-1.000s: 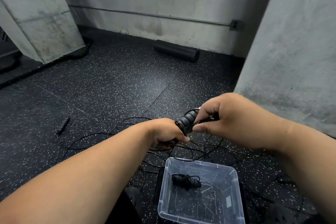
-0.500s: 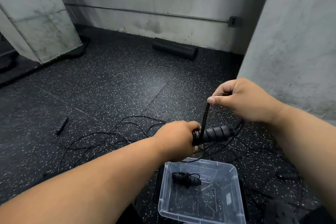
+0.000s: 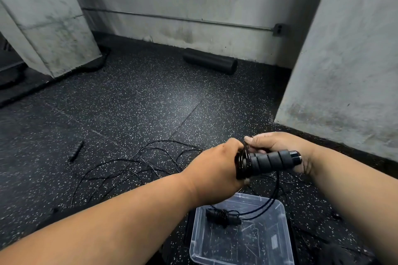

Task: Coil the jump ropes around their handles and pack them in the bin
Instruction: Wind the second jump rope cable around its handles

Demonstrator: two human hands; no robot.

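Speckled black rubber floor (image 3: 133,101), clear plastic bin (image 3: 277,241) at the near edge: another turn of cord has gone on.

Head view: above the bin, the left hand (image 3: 217,170) grips the ribbed black foam handle (image 3: 269,160) by its wound end; the right hand (image 3: 277,146), raised half a second ago, now pinches the thin black cord (image 3: 276,187) down at the coil. One coiled black rope bundle (image 3: 223,215) lies inside the bin; loose cords (image 3: 137,163) sprawl left of it, so coiling looks unfinished.

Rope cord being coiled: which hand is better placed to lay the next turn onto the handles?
Probably the right hand: it pinches the cord just above the coils, while the left hand grips the handles and steadies them.
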